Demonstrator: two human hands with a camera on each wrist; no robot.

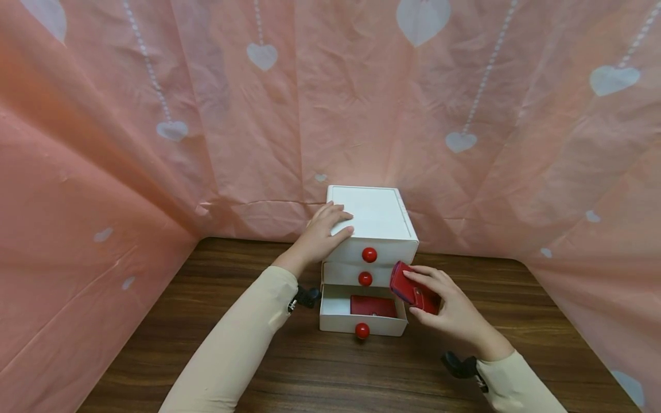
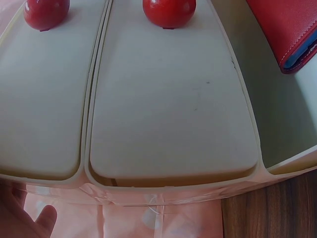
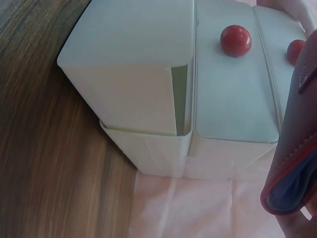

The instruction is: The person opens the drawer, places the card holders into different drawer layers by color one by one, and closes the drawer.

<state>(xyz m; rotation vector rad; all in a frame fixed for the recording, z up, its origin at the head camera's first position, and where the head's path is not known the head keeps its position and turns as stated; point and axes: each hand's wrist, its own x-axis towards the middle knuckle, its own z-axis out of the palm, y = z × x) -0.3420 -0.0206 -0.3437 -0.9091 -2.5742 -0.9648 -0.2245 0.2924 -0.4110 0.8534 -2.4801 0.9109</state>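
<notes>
Cream sleeves framed the foreground as a person worked at a small white drawer chest (image 1: 379, 221) on a dark wooden bench (image 1: 170, 338). Their left hand (image 1: 322, 232) lay on the chest's top near its front left corner, fingers straight and flat, holding nothing. Their right hand (image 1: 444, 304) gripped a red wallet (image 1: 410, 289), fingers and thumb curled round it, just to the right of the chest and level with the lowest drawer. That bottom drawer (image 1: 335, 315) stood pulled out toward the person, and a second red wallet (image 1: 373, 306) lay flat inside it. The two drawers above were closed, each with a round red knob, like the open drawer's knob (image 1: 362, 330). Seen from the right wrist, the held wallet showed a blue lining at its edge (image 3: 292, 183). Pink cloth (image 1: 155, 143) printed with white hearts hung behind and to both sides of the bench.
</notes>
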